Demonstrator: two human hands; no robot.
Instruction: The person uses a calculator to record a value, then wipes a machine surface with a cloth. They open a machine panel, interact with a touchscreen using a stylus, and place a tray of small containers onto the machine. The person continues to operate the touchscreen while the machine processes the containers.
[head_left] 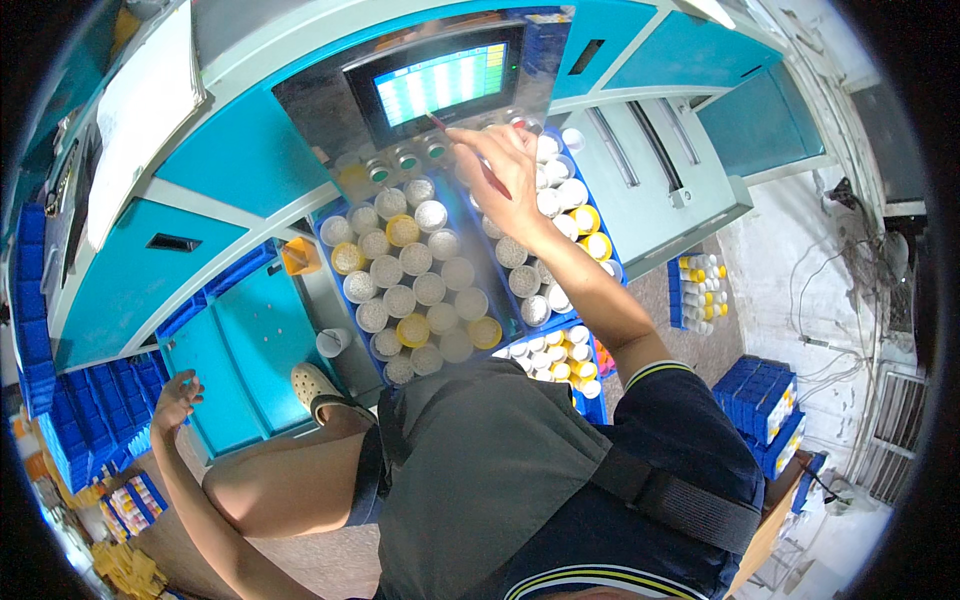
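Observation:
My right hand [505,170] is closed around a slim dark red pen-like stick [438,122]. Its tip reaches the lower edge of a lit touch screen [440,82] set in a shiny metal panel. Below that hand stand blue trays [508,318] packed with round white and yellow cups [386,270], many filled with pale grains. Off to the left, my left hand [178,400] hangs in the air, open, fingers loosely bent and apart, touching nothing.
A teal and white machine body [240,160] spans the far side. One white cup [333,342] stands left of the trays. Stacked blue crates [95,410] are at far left, more blue crates [755,400] at right. Beyond the right forearm lies another tray of bottles [700,292].

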